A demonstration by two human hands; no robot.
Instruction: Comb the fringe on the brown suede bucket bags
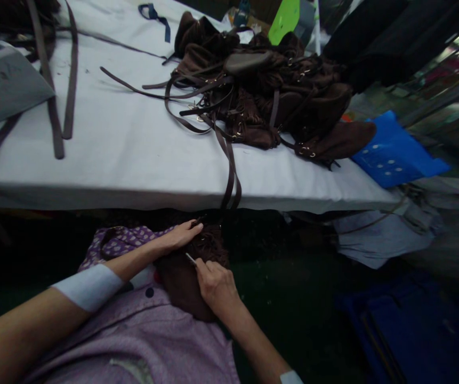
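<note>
A dark brown fringed bag (181, 290) lies across my lap, below the table edge. My left hand (181, 234) grips its upper part, close to a small dark strap end. In my right hand (215, 280) is a small tool with a thin pale tip (190, 259) that points up and left over the bag. The hand hides the rest of the tool, so I cannot tell its kind. Brown fringe (209, 248) hangs just above the right hand. A long brown strap (229, 176) drapes over the table edge above the bag.
The white-covered table (133, 154) spans the view ahead. On it sit a heap of brown bags (261, 90), a grey box-like object (9, 82) and loose brown straps (69, 85). A blue plastic container (397, 152) stands at the right end, with blue material (413, 330) lower right.
</note>
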